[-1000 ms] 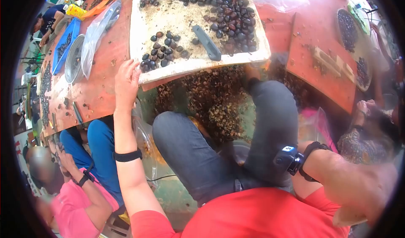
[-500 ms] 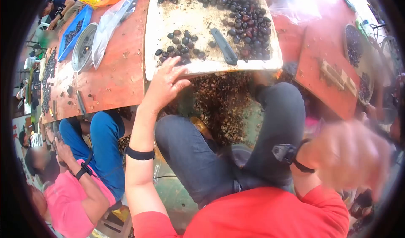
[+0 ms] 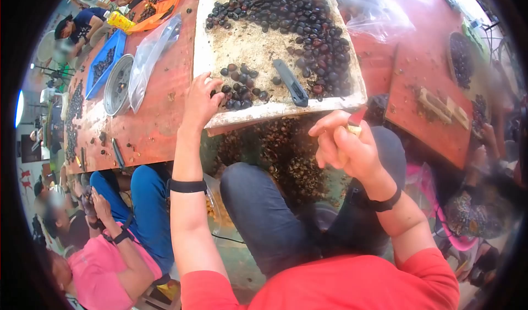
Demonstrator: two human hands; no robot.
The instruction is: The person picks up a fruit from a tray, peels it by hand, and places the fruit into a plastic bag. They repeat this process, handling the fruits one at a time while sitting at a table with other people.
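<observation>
The left hand point(image 3: 199, 103) was found at the near left corner of a shallow white tray point(image 3: 250, 48), its fingers open and bent, with the thumb and fingertips beside a small group of dark round nuts point(image 3: 240, 84). Whether any nut was touched could not be told. The right hand point(image 3: 352, 147) was raised just off the tray's near edge, its fingers closed around a small tool point(image 3: 355, 126) with a pale handle and a red part showing above the grip.

The small group lay in the near left part of the tray. A larger heap of nuts point(image 3: 327, 48) covered the far side and ran down the right side. Between the two, near the front rim, a grey bar point(image 3: 290, 83) lay flat and at a slant, with single nuts to either side.

Left of the tray, a clear plastic bag point(image 3: 151, 59), a round metal pan point(image 3: 116, 87) and a blue tray point(image 3: 108, 62) holding dark pieces rested on the red surface point(image 3: 159, 103). To the right, a red board point(image 3: 407, 112) carried a wooden block point(image 3: 437, 105). Brown shell debris point(image 3: 286, 156) lay below the tray. A person in pink point(image 3: 110, 266) sat at the left.
</observation>
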